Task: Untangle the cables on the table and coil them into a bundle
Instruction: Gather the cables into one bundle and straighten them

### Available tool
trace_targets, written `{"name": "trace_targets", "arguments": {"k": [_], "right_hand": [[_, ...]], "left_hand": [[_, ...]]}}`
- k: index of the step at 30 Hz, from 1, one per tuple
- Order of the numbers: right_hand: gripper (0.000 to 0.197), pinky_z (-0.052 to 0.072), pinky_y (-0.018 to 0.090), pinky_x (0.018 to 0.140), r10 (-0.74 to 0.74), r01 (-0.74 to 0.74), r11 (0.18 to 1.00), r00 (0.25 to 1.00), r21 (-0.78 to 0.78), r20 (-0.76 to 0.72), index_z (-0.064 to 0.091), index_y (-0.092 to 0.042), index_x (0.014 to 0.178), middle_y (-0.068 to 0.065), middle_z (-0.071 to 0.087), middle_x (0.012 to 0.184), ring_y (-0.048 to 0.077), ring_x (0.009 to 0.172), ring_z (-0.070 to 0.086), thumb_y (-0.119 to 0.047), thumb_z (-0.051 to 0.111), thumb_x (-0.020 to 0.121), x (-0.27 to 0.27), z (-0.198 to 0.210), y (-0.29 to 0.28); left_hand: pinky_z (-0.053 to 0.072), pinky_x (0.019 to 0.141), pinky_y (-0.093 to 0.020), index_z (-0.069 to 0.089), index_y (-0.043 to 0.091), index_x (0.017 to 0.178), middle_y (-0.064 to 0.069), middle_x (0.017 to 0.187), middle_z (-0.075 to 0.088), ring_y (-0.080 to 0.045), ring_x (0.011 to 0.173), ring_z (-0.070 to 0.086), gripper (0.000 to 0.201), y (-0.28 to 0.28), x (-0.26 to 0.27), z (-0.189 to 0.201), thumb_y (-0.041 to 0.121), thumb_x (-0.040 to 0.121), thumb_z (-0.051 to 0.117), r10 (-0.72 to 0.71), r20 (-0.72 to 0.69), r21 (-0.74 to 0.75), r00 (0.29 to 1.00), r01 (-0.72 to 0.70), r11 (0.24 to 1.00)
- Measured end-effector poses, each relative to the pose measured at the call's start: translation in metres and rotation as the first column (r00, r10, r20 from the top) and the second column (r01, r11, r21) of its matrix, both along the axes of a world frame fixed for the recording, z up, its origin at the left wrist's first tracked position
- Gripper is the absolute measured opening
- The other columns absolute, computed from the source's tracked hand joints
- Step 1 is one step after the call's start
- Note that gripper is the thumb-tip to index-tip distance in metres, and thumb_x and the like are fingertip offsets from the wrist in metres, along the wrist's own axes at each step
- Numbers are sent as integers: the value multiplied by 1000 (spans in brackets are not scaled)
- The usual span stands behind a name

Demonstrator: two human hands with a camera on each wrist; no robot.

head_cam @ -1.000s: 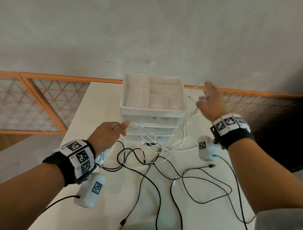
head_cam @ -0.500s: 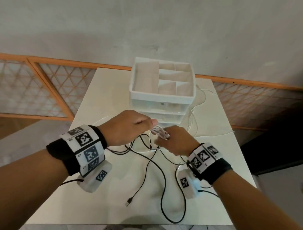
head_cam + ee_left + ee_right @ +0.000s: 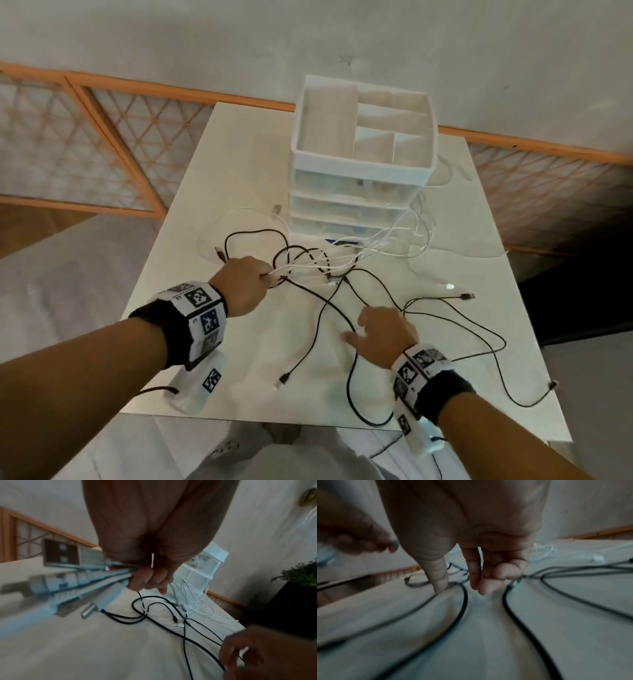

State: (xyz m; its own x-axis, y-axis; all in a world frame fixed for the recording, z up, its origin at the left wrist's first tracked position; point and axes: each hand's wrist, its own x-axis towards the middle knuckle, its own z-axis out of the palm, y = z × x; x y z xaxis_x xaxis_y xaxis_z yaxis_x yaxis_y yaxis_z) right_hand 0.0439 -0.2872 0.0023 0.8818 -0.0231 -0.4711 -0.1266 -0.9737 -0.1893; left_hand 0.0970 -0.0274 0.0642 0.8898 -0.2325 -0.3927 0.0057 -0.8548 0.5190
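Black cables (image 3: 348, 383) and white cables (image 3: 394, 240) lie tangled on the white table (image 3: 239, 192). My left hand (image 3: 250, 284) sits at the tangle's left and grips a bunch of white cables. In the left wrist view its fingers (image 3: 149, 580) curl round them, and the USB plug ends (image 3: 68, 582) stick out, blurred. My right hand (image 3: 380, 332) is nearer the front edge, fingers spread downward. In the right wrist view the right hand (image 3: 460, 588) has thumb and fingertips touching the table on either side of a black cable (image 3: 464, 601), holding nothing.
A white drawer organizer (image 3: 363, 161) with open top compartments stands at the back middle; white cables loop round its right side. Loose plug ends (image 3: 467, 296) lie to the right. The table's front edge (image 3: 308, 423) is close to my right wrist. Beyond the table's right side is a plant (image 3: 302, 573).
My right hand has left the white cables and moved back toward the front edge, onto the black cables. My left hand has kept hold of the white bunch.
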Motion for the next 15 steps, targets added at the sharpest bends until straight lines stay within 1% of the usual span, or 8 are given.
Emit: {"name": "trace_targets", "arguments": {"k": [2,4,5,7,9,11,13,15], "right_hand": [[33,48,30,80,54,-55,998,997,-24,-51,61,-23,103,-2,63,107,24,102,63,-52,59,87,-9,-14,8],[11,46,27,71,32,-32,999,999,40,-7,59,-23,87,-2,63,91,26,91,65,-33,55,89,-7,-16,13],[9,49,27,69,10,-13,994,999,108,31,59,-22,82,-2,64,84,26,84,65,-26,53,88,-3,-15,14],[16,53,30,69,-6,-37,963,987,266,160,68,-24,83,-2,70,78,21,74,65,-20,54,87,7,3,17],[18,46,23,68,13,-145,912,945,384,327,77,-26,91,-7,72,75,10,68,60,-24,59,89,21,40,23],[13,43,16,67,-23,-237,839,884,490,467,80,-22,94,-10,73,73,5,63,58,-22,67,90,36,91,30],[10,46,10,70,-111,-281,796,803,536,586,81,-18,93,-7,76,80,5,72,65,-16,72,89,49,141,30],[9,47,9,70,-226,-243,782,748,575,624,81,-22,93,-13,76,80,0,72,66,-21,73,89,62,179,18]], "left_hand": [[31,52,-27,47,21,65,-1,65,54,-12,58,47,35,-4,1,3,31,98,55,-2,-16,-12,1000,2,1000],[31,52,-27,48,23,65,3,63,52,-11,58,49,34,-6,3,7,35,94,60,31,-13,-34,999,-31,999],[31,52,-27,48,21,65,3,61,51,-13,57,49,35,-8,5,10,36,93,61,68,1,-61,998,-68,996],[32,53,-29,50,15,67,3,60,50,-16,58,47,35,-13,8,20,36,95,58,147,60,-169,987,-136,976],[35,56,-28,58,11,80,9,59,58,-10,58,49,29,-23,12,33,32,99,52,192,76,-354,978,-153,923],[37,55,-27,62,10,93,19,61,65,-6,51,47,25,-36,15,46,29,102,48,185,52,-504,981,-134,853],[36,53,-27,58,11,95,11,65,68,-11,51,44,26,-46,18,55,31,103,45,161,32,-570,986,-115,814],[33,51,-26,53,14,86,3,63,63,-10,47,42,27,-47,23,57,32,103,43,188,12,-577,982,-146,804]]}}
